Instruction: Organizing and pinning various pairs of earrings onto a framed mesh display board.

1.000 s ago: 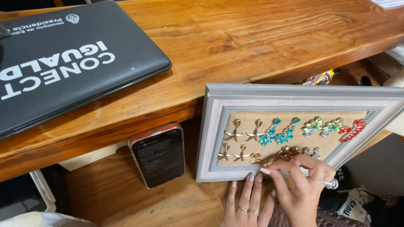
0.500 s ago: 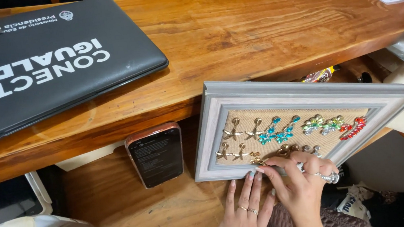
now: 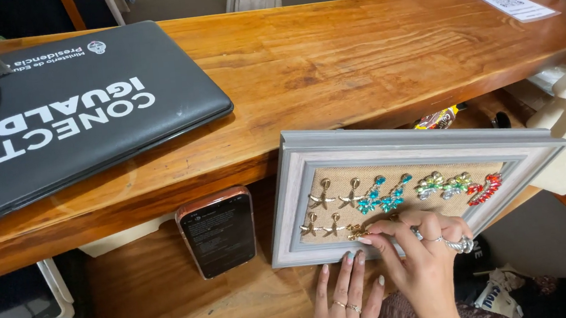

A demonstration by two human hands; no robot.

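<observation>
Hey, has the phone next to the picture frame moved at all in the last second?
No. The phone stands where it was, just left of the grey frame and under the counter edge.

A single head-worn camera looks steeply down and forward from close above the person's hands. It faces across the near lower wooden shelf (image 3: 173, 315) toward the long glossy wooden counter (image 3: 356, 55), whose far edge runs along the top of the view.

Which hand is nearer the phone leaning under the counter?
Left. The left hand rests on the frame's lower edge, just right of the phone. The right hand is farther right, fingertips on the gold earring on the burlap.
</observation>
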